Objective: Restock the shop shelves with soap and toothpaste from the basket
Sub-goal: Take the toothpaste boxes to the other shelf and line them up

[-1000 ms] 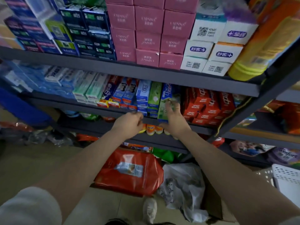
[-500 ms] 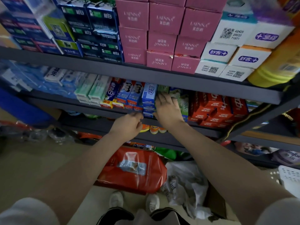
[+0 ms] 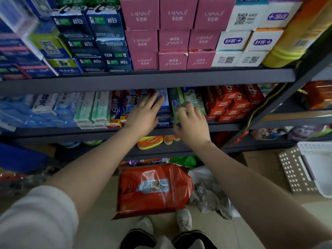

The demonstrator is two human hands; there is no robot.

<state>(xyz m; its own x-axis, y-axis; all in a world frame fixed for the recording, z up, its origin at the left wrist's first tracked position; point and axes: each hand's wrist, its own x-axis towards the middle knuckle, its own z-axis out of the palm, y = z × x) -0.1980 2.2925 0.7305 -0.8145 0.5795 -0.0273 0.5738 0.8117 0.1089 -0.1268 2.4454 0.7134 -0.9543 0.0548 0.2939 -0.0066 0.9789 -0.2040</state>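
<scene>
On the middle shelf toothpaste boxes stand in a packed row. My left hand reaches in with straight fingers and presses on the blue toothpaste boxes. Right beside them, my right hand, a ring on one finger, curls its fingers round a green toothpaste box that stands between the blue boxes and the pale green ones. The white basket sits on the floor at the far right; its inside is out of view.
Red toothpaste boxes fill the shelf to the right. Pink boxes and white boxes are stacked on the upper shelf. A red refill pouch and a crumpled plastic bag lie on the floor by my feet.
My left hand rose from the shelf edge, uncurled, and now lies on the blue boxes. My right hand shifted right and closed its fingers round the green box.
</scene>
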